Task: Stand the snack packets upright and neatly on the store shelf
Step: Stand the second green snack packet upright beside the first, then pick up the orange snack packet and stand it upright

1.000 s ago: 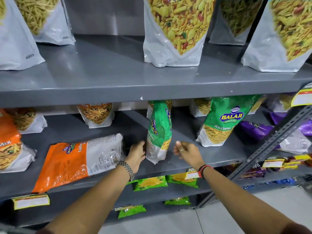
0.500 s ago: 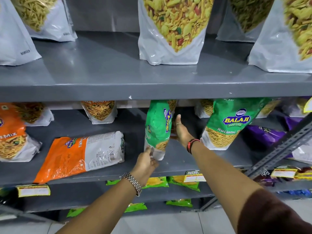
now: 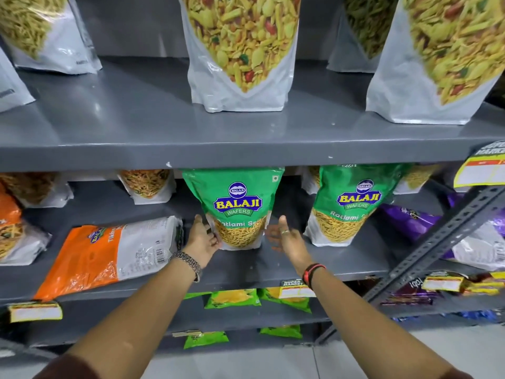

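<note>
A green Balaji snack packet [image 3: 236,203] stands upright on the grey middle shelf [image 3: 273,266], its front facing me. My left hand [image 3: 203,239] lies flat against its lower left edge, fingers spread and thumb up. To the packet's right, my right hand [image 3: 287,239] is open, palm towards the packet, a small gap away. A second green packet [image 3: 352,209] stands upright further right. An orange and white packet [image 3: 109,253] lies flat on its side at the left of the same shelf.
The upper shelf [image 3: 218,149] overhangs closely and carries tall white pouches [image 3: 240,99]. Purple packets [image 3: 410,220] lie at the right behind a diagonal metal brace [image 3: 437,242]. An orange packet [image 3: 11,231] stands far left. Small green packets [image 3: 232,298] lie on the lower shelf.
The green packet has turned from edge-on to facing front. My right hand came out from behind it to its right side, and my left hand shifted to its lower left edge.
</note>
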`<state>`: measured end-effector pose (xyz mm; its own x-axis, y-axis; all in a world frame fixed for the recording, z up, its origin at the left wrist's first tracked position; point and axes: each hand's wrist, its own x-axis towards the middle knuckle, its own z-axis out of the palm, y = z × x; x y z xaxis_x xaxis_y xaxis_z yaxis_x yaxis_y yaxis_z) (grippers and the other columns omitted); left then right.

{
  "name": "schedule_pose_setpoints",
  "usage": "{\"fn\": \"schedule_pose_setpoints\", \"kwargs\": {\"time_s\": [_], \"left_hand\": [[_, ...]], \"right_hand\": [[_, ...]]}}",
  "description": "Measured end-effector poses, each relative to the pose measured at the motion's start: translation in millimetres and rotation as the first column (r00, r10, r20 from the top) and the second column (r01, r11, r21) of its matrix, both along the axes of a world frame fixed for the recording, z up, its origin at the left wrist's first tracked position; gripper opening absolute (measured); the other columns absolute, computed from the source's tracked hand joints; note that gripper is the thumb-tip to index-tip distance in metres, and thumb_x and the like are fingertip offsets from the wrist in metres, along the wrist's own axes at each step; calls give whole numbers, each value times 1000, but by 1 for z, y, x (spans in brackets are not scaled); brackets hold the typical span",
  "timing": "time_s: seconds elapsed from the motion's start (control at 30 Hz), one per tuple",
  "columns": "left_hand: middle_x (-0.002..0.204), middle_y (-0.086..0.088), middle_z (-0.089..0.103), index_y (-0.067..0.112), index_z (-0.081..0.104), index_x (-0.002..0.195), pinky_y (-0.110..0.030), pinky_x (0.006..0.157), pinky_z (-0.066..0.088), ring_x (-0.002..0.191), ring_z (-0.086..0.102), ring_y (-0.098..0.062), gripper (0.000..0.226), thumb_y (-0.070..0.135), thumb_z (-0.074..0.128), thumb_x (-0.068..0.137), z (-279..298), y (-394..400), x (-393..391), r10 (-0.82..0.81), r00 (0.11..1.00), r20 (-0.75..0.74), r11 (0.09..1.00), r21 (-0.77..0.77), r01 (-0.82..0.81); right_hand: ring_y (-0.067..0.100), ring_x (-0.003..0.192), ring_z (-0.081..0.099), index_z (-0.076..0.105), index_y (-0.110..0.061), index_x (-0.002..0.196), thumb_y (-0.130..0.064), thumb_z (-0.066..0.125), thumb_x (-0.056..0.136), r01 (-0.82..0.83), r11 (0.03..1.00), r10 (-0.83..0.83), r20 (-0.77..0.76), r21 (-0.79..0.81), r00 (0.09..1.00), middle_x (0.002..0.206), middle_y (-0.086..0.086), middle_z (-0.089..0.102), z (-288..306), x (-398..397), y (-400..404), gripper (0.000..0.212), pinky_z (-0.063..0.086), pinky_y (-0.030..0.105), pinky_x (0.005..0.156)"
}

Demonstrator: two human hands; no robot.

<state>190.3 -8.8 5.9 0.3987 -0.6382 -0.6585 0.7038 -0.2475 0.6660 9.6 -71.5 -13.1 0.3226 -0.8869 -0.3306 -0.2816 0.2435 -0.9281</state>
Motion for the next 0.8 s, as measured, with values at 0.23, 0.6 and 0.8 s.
{"fn": "schedule_pose_setpoints", "kwargs": {"time_s": [0.23, 0.6, 0.8], "left_hand": [[120, -24, 51, -1, 43, 125, -39, 107, 34, 114, 51, -35, 42, 30, 34, 97, -20, 74, 4, -16, 998, -65, 994, 105, 23], [77, -8, 47, 7, 46, 80, -31, 71, 43, 68, 45, -21, 25, 19, 33, 97, -39, 176, 106, 217, 975, -43, 976, 42, -215], [93, -15, 65, 5, 58, 96, -29, 71, 53, 74, 64, -23, 27, 20, 35, 97, -54, 201, 161, 22, 991, -135, 999, 37, -18]], "right_hand": [[17, 83, 58, 66, -6, 98, -15, 48, 92, -353, 933, 360, -156, 74, 920, 94, 11, 60, -22, 19, 28, 20, 49, 29, 76], [21, 99, 65, 67, -1, 106, 1, 49, 86, -491, 770, 422, -251, -408, 871, 111, 16, 70, 42, 186, 78, 28, 41, 8, 81], [32, 114, 58, 59, -14, 119, -34, 43, 93, -667, 685, 409, -604, -293, 685, 124, 16, 63, 32, 280, 65, 37, 46, 39, 97]]}}
